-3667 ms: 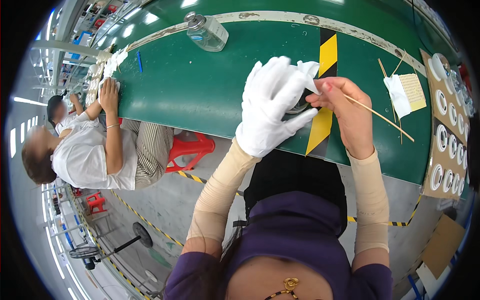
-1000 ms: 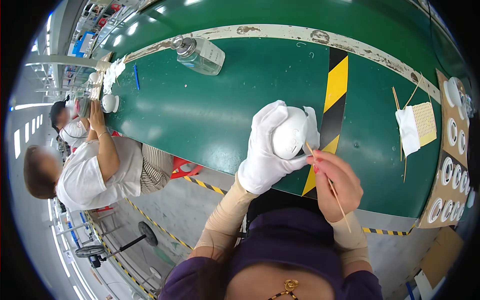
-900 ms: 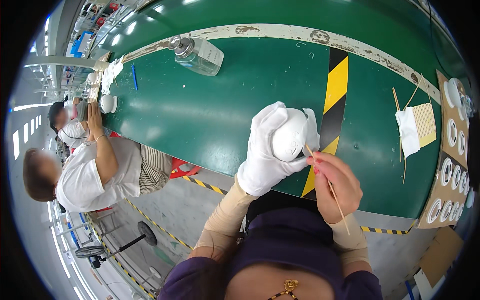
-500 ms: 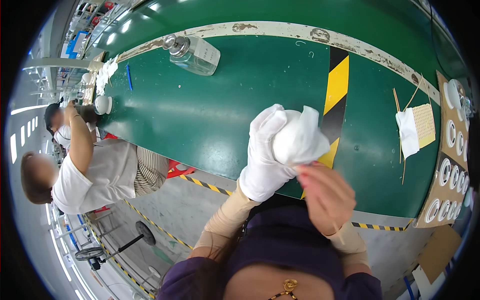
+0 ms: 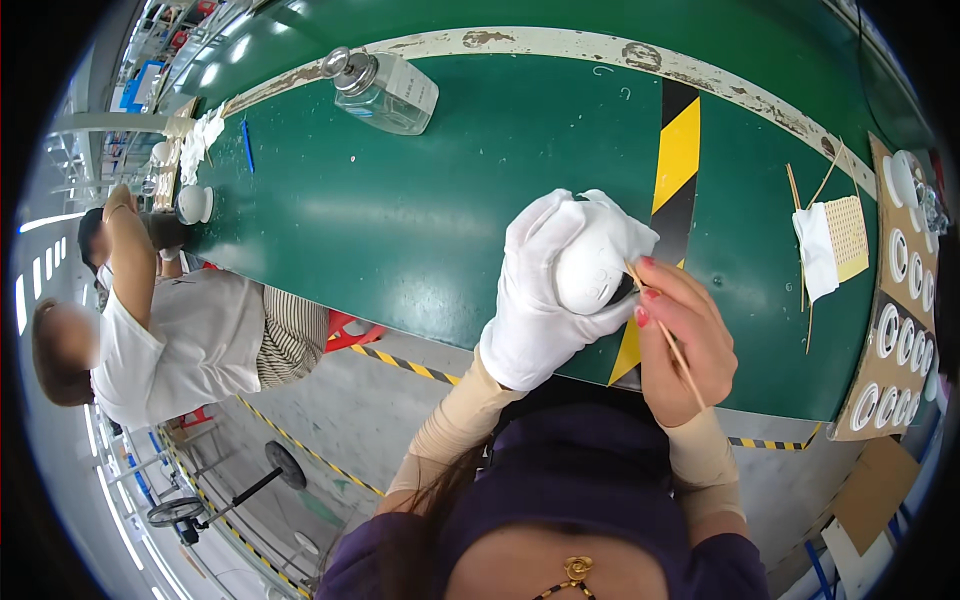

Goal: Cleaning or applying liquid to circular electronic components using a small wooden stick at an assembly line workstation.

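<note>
My left hand [image 5: 528, 310], in a white glove, is wrapped around a round white part [image 5: 583, 275] with faint raised marks on its face. A dark opening shows at the part's right side. White cloth [image 5: 626, 234] is bunched over its far right side. My bare right hand [image 5: 690, 350] pinches a thin wooden stick [image 5: 684, 367] between thumb and fingers. The stick's tip is at the edge of the cloth and the white part; I cannot tell if it touches.
On the green table [image 5: 470, 170] stands a clear bottle [image 5: 395, 95] with a metal top. At right lie a white cloth [image 5: 817, 250], a yellow perforated pad [image 5: 848, 235] and several sticks. Beyond them, cardboard [image 5: 860, 400] bears white rings. A person [image 5: 190, 340] works at left.
My right hand has drawn back slightly right and steadied, showing the stick clearly. The white part has turned so its marked face and dark opening show. The cloth is pushed back.
</note>
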A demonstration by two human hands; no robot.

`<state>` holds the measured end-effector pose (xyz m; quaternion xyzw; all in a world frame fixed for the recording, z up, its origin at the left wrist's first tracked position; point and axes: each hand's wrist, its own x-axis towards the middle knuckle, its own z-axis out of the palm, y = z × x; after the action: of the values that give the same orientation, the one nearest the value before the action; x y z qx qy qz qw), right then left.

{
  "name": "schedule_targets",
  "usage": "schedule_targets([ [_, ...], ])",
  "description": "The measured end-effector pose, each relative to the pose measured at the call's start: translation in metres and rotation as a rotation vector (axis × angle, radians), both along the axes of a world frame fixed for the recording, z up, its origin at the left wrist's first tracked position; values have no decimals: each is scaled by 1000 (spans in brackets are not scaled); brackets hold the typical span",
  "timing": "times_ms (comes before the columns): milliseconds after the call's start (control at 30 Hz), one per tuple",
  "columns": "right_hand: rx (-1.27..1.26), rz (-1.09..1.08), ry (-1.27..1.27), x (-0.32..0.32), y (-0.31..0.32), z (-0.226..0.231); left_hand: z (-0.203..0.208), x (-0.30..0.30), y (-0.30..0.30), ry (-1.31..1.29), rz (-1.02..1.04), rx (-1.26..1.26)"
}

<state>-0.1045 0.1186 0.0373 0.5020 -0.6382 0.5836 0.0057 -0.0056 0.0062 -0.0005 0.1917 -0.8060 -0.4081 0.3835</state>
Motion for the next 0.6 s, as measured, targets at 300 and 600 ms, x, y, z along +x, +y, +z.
schedule_targets([
  [300,-3,16,-280,-1,6,-9,0,-2,1,46,12,-27],
  [600,81,2,-260,-7,-5,1,-3,-4,2,75,6,19],
])
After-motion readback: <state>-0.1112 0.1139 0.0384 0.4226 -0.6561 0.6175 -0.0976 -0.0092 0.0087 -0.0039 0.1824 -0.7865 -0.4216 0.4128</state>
